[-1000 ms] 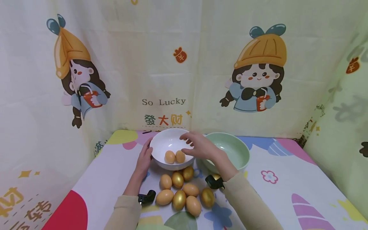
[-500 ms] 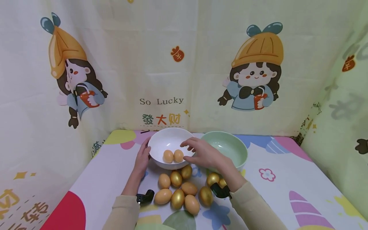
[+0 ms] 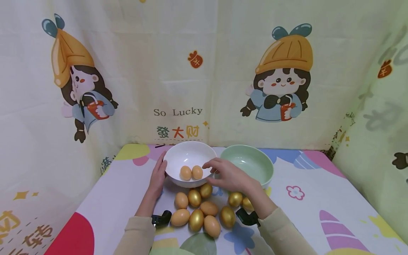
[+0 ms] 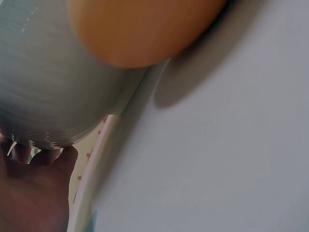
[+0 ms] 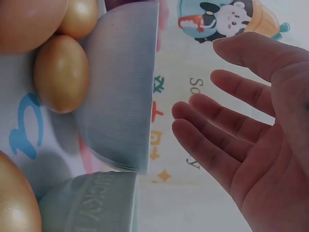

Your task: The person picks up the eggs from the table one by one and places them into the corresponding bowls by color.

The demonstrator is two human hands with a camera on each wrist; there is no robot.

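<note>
White bowl [image 3: 190,153]: two brown eggs [image 3: 186,173] contained; left wall steadied by left hand [image 3: 157,175], fingers relaxed along it. Right hand [image 3: 227,174]: empty, widely parted, held over the bowl's right rim. Step, as judged: brown eggs being collected; next, probably, a loose brown egg [image 3: 180,217] to be grasped, nearer than the bowl, among golden eggs [image 3: 196,220].

The round white bowl [image 3: 196,152], plastic or ceramic by its look, is glossy inside and satin, faintly streaked outside. At its three o'clock, the round pale-green bowl [image 3: 251,161] shines inside, with raised lettering roughening its outer wall. At its six o'clock, oval golden eggs [image 3: 196,220] have a smooth metallic sheen; oval tan eggs [image 3: 211,226] look smooth, nearer matt. At twelve o'clock hangs a creased, matt, cream printed cloth curtain [image 3: 216,88]. The multicoloured printed table covering [image 3: 118,205] looks smooth and matt; beige sleeves [image 3: 137,233] are matt cloth.
</note>
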